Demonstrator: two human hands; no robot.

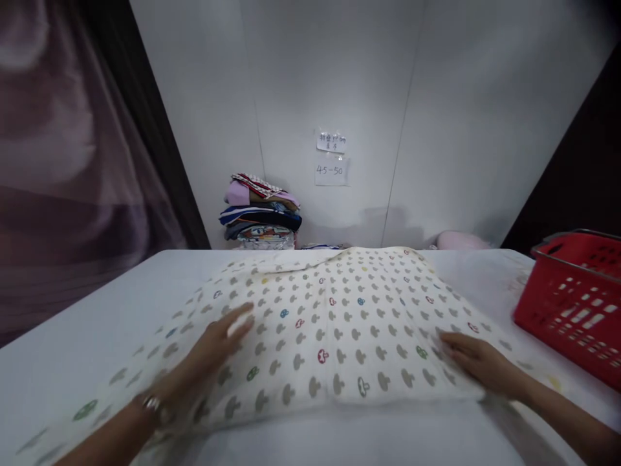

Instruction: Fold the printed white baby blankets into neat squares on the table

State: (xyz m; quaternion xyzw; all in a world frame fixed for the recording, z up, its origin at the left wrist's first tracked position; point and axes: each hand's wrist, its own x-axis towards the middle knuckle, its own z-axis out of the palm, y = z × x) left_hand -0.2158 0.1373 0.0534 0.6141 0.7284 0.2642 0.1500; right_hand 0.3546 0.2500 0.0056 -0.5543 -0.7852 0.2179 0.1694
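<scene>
Mushroom-print cloth lies spread across the white surface, red basket near its right side. My left hand, above the left part, has thumb and fingers parted, gripping nothing. My right hand is at the right edge; cannot tell whether it pinches fabric. Judged light, limp, easily creased; best held by the near corners.

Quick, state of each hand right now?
Left hand: open, over the mushroom-print cloth.
Right hand: at the cloth's right side; whether gripping cannot be told.
</scene>
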